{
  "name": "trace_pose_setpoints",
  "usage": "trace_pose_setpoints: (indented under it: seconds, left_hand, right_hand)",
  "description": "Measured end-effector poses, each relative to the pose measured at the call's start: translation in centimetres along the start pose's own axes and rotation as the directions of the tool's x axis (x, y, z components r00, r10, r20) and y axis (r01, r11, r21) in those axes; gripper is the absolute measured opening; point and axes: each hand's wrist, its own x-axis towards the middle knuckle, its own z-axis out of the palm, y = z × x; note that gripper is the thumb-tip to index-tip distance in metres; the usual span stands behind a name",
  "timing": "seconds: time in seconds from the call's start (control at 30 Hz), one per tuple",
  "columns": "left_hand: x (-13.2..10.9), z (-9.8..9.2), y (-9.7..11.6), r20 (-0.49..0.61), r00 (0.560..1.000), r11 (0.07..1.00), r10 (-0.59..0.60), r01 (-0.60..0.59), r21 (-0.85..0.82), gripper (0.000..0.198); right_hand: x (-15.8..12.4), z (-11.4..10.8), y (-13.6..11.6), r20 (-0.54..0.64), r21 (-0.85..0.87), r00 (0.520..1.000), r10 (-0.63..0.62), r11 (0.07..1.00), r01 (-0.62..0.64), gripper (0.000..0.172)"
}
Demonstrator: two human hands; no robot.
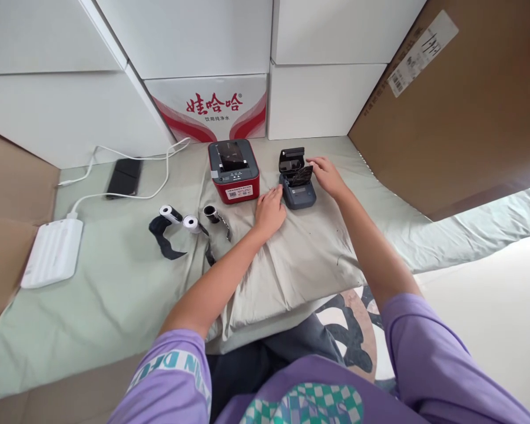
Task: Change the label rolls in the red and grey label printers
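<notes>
A small dark blue-grey device [299, 196] stands on the cloth with its black lid [292, 160] raised and a dark, shiny piece [302, 175] across its opening. At its left side my left hand [270, 211] lies on the cloth, fingers stretched out, fingertips close to the device. My right hand [325, 174] is at the right of the raised lid, its fingertips near the dark piece; whether they pinch it is too small to tell. Left of my left hand stands a red and black printer [236, 191]. Rolls with dark strips, one [191, 224] in the middle, lie farther left.
A black phone [124, 178], a white cable [152, 191] and a white power bank [53, 253] lie at the left. White boxes [212, 106] line the back. Large brown cartons stand at the right [446, 118] and left [13, 218].
</notes>
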Motion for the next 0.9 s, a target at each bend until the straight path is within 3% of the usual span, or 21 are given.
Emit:
trace_pose_setpoints:
  seconds: [0.07,0.17,0.27,0.37,0.47,0.67,0.9]
  left_hand:
    - [0.0,0.0,0.0,0.001,1.000,1.000,0.001,-0.001,0.001,0.067]
    - [-0.1,0.0,0.0,-0.001,1.000,1.000,0.004,-0.004,0.001,0.068]
    - [-0.2,-0.1,0.1,0.005,1.000,1.000,0.002,-0.002,-0.001,0.068]
    - [-0.2,-0.2,0.2,0.014,1.000,1.000,-0.005,0.005,-0.006,0.067]
    - [-0.2,-0.2,0.2,0.012,1.000,1.000,-0.007,0.007,-0.011,0.067]
    - [-0.2,-0.1,0.2,-0.002,1.000,1.000,0.016,-0.016,-0.015,0.065]
    - [-0.2,-0.1,0.2,0.007,1.000,1.000,0.027,-0.027,-0.011,0.062]
  right_hand:
    - [0.2,0.6,0.3,-0.062,-0.083,0.997,-0.052,0.995,0.047,0.042]
    - [0.9,0.7,-0.2,0.131,-0.224,0.985,-0.113,0.964,0.140,0.037]
    - [2.1,0.4,-1.9,0.338,-0.417,0.941,-0.022,0.893,0.171,0.049]
    - [2.7,0.5,-4.0,0.374,-0.575,0.925,0.066,0.799,0.176,0.053]
    - [2.2,0.8,-5.5,0.379,-0.642,0.924,0.053,0.734,0.221,0.047]
    - [0.7,0.6,-5.2,0.369,-0.624,0.929,0.011,0.743,0.239,0.048]
    - [0.5,-1.6,-4.0,0.151,-0.276,0.976,-0.157,0.941,0.194,0.037]
